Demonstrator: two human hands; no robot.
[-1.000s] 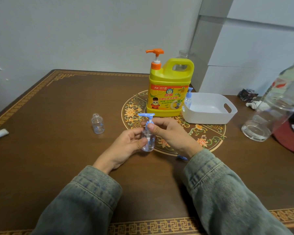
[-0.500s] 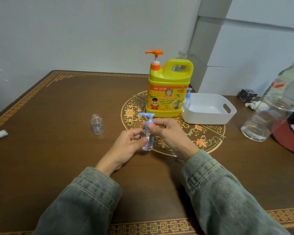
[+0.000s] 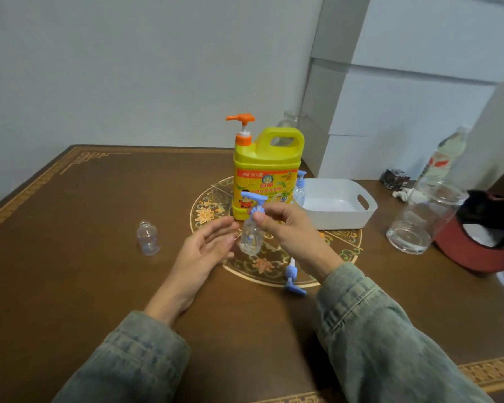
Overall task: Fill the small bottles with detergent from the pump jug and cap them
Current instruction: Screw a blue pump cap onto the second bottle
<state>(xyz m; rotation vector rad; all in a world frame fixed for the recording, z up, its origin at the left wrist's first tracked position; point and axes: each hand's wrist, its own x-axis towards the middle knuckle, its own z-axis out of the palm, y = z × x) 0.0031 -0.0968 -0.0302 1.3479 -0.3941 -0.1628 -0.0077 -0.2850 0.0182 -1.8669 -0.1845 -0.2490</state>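
Observation:
My right hand (image 3: pixel 291 231) pinches the blue pump cap of a small clear bottle (image 3: pixel 250 238) and holds it tilted just above the table. Beside the bottle, my left hand (image 3: pixel 207 248) is open with relaxed fingers and does not touch it. Behind stands the yellow detergent jug (image 3: pixel 265 175) with its orange pump. An uncapped small bottle (image 3: pixel 148 237) stands at the left. A loose blue pump cap (image 3: pixel 293 279) lies under my right wrist. Another capped small bottle (image 3: pixel 299 189) stands in the white tray (image 3: pixel 344 219).
A large clear glass jar (image 3: pixel 419 225) stands at the right, with a plastic water bottle (image 3: pixel 445 152) and a red cap (image 3: pixel 483 248) near it. A small dark cube (image 3: pixel 394 178) sits behind. The wooden table (image 3: pixel 70 286) has an ornate round inlay in the middle.
My left hand has let go of the small bottle and opened. My right hand has lifted the bottle by its pump cap and tilted it.

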